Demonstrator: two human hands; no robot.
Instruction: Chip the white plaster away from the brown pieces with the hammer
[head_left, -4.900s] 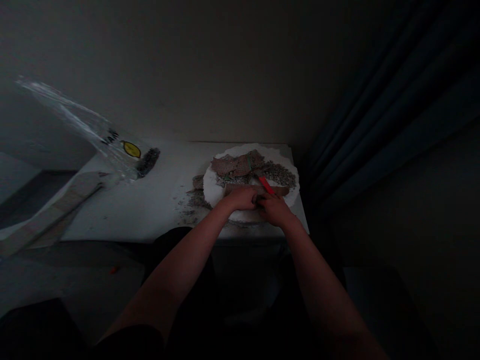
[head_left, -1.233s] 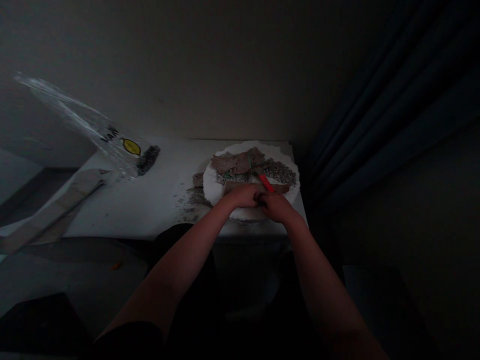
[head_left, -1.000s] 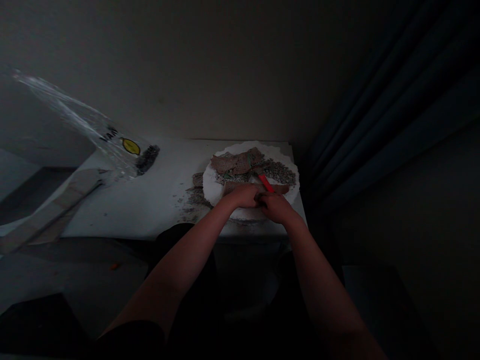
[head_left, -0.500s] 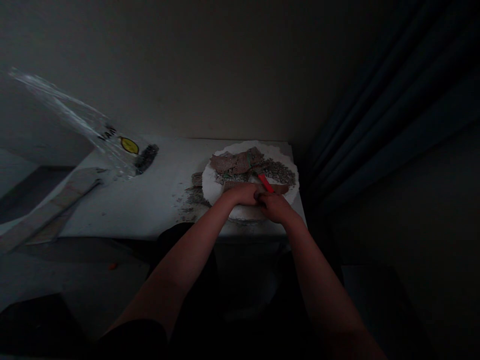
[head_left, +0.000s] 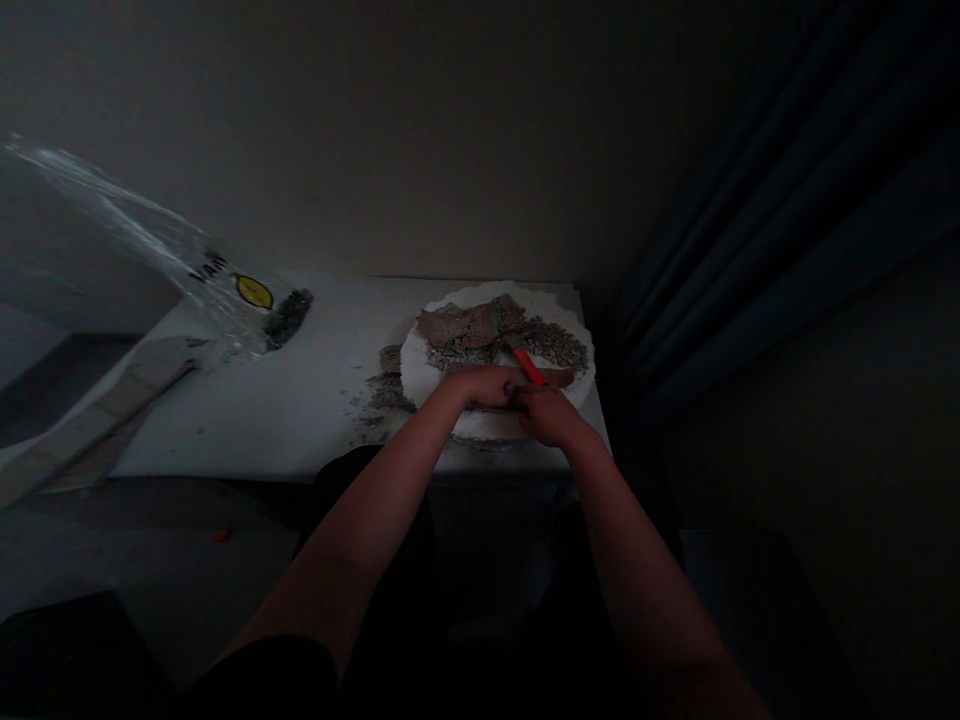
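Note:
A round white board (head_left: 427, 372) lies at the right end of a white table (head_left: 300, 400). On it are brown flat pieces (head_left: 465, 325) and a heap of grey crumbs (head_left: 559, 345). My left hand (head_left: 484, 385) is closed and presses down on a brown strip (head_left: 559, 377) at the board's near side. My right hand (head_left: 551, 415) is closed right beside it, gripping a red-handled tool (head_left: 526, 364) that points away over the strip. The tool's working end is hard to make out in the dim light.
A clear plastic bag (head_left: 187, 270) with a yellow label and dark grains stands at the table's left. A pale strip (head_left: 97, 410) lies below it. Crumbs (head_left: 375, 400) are scattered left of the board. A dark curtain (head_left: 750, 250) hangs to the right, a wall behind.
Both hands have stayed together at the board's near side with only small shifts; the view has drifted slightly.

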